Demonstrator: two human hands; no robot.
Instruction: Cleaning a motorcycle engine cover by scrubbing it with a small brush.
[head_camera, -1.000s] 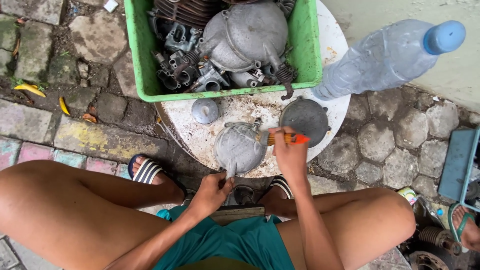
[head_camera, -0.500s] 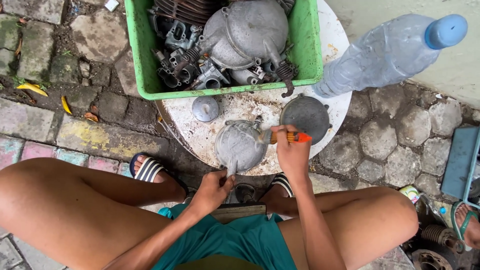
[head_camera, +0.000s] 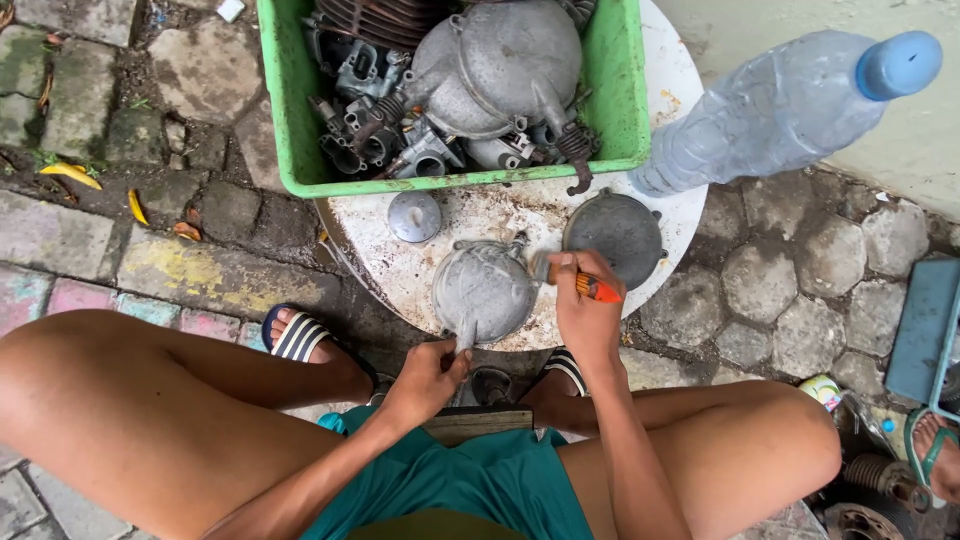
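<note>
Left hand (head_camera: 428, 372) pinches cover (head_camera: 484, 292) by its near spout; right hand (head_camera: 585, 310), fingers clenched on brush (head_camera: 580, 283), at cover's right edge.

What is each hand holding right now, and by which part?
The left hand grips the grey metal engine cover by the stub at its near edge. The right hand holds a brush by its orange handle, bristle end at the cover.

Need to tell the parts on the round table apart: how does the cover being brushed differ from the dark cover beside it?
The brushed cover is pale grey, streaked, and pinched at its stem by the left hand; the right hand works a brush on it. The dark cover is nearly black and lies untouched. Both are round, metal, on the table.
</note>
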